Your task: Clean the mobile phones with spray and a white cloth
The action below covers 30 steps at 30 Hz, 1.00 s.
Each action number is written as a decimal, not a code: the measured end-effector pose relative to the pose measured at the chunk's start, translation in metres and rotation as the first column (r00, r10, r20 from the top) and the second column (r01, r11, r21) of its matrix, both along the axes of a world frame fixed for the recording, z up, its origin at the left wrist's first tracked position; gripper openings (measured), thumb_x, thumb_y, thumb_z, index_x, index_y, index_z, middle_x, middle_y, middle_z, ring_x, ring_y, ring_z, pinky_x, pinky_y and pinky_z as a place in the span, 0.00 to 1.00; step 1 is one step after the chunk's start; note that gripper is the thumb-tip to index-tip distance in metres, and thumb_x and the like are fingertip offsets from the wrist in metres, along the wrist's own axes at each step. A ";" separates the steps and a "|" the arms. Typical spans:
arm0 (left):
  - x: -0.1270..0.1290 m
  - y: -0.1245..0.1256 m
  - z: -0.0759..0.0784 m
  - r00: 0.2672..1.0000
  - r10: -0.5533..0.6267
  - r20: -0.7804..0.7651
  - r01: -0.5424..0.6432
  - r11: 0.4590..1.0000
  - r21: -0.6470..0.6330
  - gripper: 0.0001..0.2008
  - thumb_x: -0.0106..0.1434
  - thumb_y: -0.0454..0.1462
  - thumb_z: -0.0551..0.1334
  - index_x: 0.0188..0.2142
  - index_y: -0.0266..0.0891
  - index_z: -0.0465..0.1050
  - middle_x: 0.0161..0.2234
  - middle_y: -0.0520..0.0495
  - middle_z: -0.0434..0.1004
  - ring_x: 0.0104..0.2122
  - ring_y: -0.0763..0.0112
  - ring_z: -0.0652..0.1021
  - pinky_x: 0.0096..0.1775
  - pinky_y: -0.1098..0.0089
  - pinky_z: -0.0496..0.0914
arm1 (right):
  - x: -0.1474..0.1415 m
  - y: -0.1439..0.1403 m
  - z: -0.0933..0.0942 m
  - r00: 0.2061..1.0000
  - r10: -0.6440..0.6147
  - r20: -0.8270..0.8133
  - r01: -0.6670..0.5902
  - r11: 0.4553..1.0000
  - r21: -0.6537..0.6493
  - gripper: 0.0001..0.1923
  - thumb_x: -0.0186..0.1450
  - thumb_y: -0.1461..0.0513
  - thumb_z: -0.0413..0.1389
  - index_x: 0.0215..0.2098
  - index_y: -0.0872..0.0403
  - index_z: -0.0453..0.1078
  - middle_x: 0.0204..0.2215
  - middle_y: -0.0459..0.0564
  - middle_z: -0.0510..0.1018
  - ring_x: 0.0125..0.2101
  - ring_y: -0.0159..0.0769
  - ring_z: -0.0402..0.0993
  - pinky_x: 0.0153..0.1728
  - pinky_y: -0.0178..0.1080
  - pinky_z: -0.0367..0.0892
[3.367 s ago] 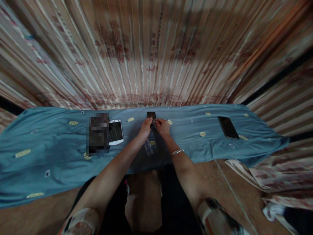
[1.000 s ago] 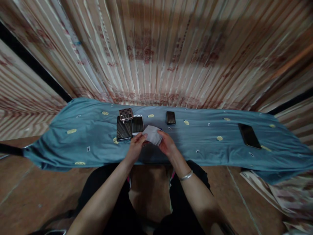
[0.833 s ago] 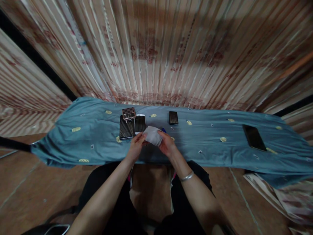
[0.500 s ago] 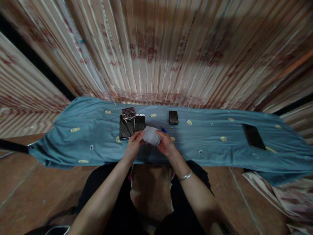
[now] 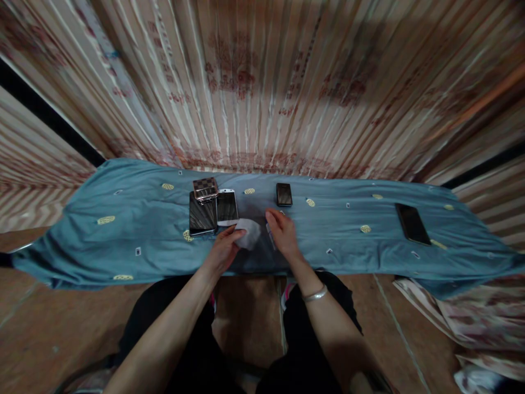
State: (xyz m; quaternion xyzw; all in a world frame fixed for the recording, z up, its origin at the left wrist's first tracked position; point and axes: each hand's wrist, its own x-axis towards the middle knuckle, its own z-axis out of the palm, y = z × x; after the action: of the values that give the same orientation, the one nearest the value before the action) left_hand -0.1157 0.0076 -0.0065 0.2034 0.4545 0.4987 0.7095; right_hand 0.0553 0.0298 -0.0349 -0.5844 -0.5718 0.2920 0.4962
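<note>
From where I sit, I see the left hand (image 5: 223,247) just below the centre of the frame, its thumb and fingers pinched closed on a corner of a grey cloth (image 5: 248,234). The cloth hangs out to the right of those fingertips, in the middle of the frame, clear of the other hand. To its right I have the right hand (image 5: 283,232), fingers curled and thumb side up; a partly hidden blue-and-clear item (image 5: 269,236) shows along its left edge, and I cannot tell whether the fingers grip it or merely pass over it. On the wrist behind I make out a silver bracelet (image 5: 315,294).

Left of centre, a white-framed phone (image 5: 227,205) lies beside a larger dark-screened device (image 5: 202,214), with a checkered case (image 5: 205,189) resting over that device's upper edge. Just above the right hand I see a small black case (image 5: 284,194). Toward the right of the frame a black phone (image 5: 412,223) lies tilted on the blue bedcloth (image 5: 348,246), well apart from both hands.
</note>
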 end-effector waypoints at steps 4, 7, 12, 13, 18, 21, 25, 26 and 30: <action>0.001 0.001 0.002 0.998 0.061 0.013 -0.060 0.997 -0.051 0.05 0.51 0.29 0.67 0.26 0.39 0.80 0.29 0.49 0.82 0.30 0.70 0.78 0.35 0.71 0.73 | 0.010 0.005 -0.002 0.906 -0.017 0.422 0.026 1.000 -0.016 0.20 0.68 0.59 0.57 0.56 0.59 0.73 0.55 0.65 0.80 0.56 0.50 0.75 0.60 0.53 0.68; -0.001 0.002 0.001 0.995 0.097 0.014 -0.096 0.993 -0.064 0.06 0.52 0.28 0.66 0.26 0.39 0.78 0.30 0.47 0.82 0.31 0.67 0.78 0.34 0.70 0.73 | 0.005 0.005 -0.003 0.818 0.094 0.568 0.000 0.987 -0.163 0.29 0.63 0.63 0.62 0.61 0.63 0.67 0.57 0.70 0.77 0.59 0.53 0.72 0.61 0.52 0.66; -0.006 0.004 0.002 0.993 0.119 0.010 -0.118 0.992 -0.044 0.05 0.52 0.28 0.67 0.27 0.39 0.77 0.29 0.47 0.81 0.31 0.66 0.78 0.34 0.70 0.73 | 0.005 0.006 0.005 0.964 0.116 0.238 -0.037 0.949 -0.312 0.26 0.60 0.65 0.61 0.57 0.59 0.72 0.53 0.62 0.81 0.55 0.49 0.77 0.59 0.50 0.68; -0.007 0.004 0.003 0.992 0.125 0.009 -0.124 0.991 -0.047 0.05 0.52 0.28 0.66 0.27 0.38 0.77 0.28 0.48 0.80 0.30 0.67 0.78 0.33 0.70 0.72 | 0.006 0.006 0.007 0.993 0.107 0.046 -0.085 0.937 -0.339 0.24 0.59 0.64 0.61 0.55 0.57 0.74 0.49 0.59 0.83 0.51 0.47 0.79 0.55 0.49 0.71; -0.010 0.006 0.008 0.985 0.172 0.033 -0.170 0.984 -0.048 0.04 0.51 0.28 0.66 0.27 0.36 0.75 0.26 0.50 0.79 0.26 0.71 0.76 0.29 0.72 0.70 | 0.010 -0.001 0.022 0.650 0.085 -0.755 -0.451 0.843 -0.293 0.25 0.52 0.60 0.64 0.49 0.53 0.76 0.37 0.49 0.86 0.31 0.34 0.78 0.32 0.34 0.74; -0.012 0.007 0.005 0.987 0.153 0.057 -0.152 0.988 -0.018 0.07 0.49 0.29 0.68 0.30 0.34 0.77 0.28 0.48 0.80 0.27 0.71 0.77 0.30 0.71 0.71 | 0.008 -0.005 0.030 0.430 0.039 -0.902 -0.571 0.785 -0.239 0.25 0.50 0.63 0.63 0.47 0.52 0.75 0.34 0.49 0.85 0.28 0.32 0.76 0.26 0.30 0.71; -0.015 0.007 -0.003 0.988 0.147 0.057 -0.148 0.989 0.013 0.09 0.48 0.31 0.70 0.31 0.34 0.76 0.28 0.49 0.80 0.27 0.70 0.77 0.31 0.70 0.72 | 0.008 -0.007 0.037 0.277 0.044 -0.960 -0.662 0.733 -0.158 0.26 0.53 0.64 0.58 0.51 0.52 0.72 0.34 0.49 0.84 0.25 0.29 0.71 0.20 0.27 0.64; -0.016 0.007 -0.004 0.988 0.142 0.058 -0.144 0.989 0.020 0.09 0.48 0.31 0.70 0.31 0.34 0.76 0.28 0.49 0.80 0.28 0.70 0.77 0.31 0.70 0.72 | 0.008 -0.008 0.038 0.284 0.060 -0.957 -0.667 0.729 -0.152 0.27 0.54 0.64 0.58 0.53 0.51 0.71 0.35 0.49 0.84 0.25 0.29 0.71 0.19 0.27 0.63; -0.015 0.007 -0.004 0.993 0.103 0.053 -0.105 0.994 0.034 0.09 0.50 0.31 0.69 0.33 0.35 0.76 0.28 0.49 0.81 0.28 0.69 0.78 0.31 0.70 0.73 | 0.001 -0.012 0.035 0.470 0.188 -0.862 -0.630 0.756 -0.179 0.33 0.57 0.60 0.60 0.62 0.50 0.68 0.36 0.48 0.84 0.24 0.30 0.72 0.21 0.30 0.66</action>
State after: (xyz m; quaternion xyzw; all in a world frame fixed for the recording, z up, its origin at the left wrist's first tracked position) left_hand -0.1303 0.0141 -0.0100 0.1793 0.4369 0.5483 0.6902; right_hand 0.0559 0.0178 0.0001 -0.3279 -0.3199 0.7669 0.4495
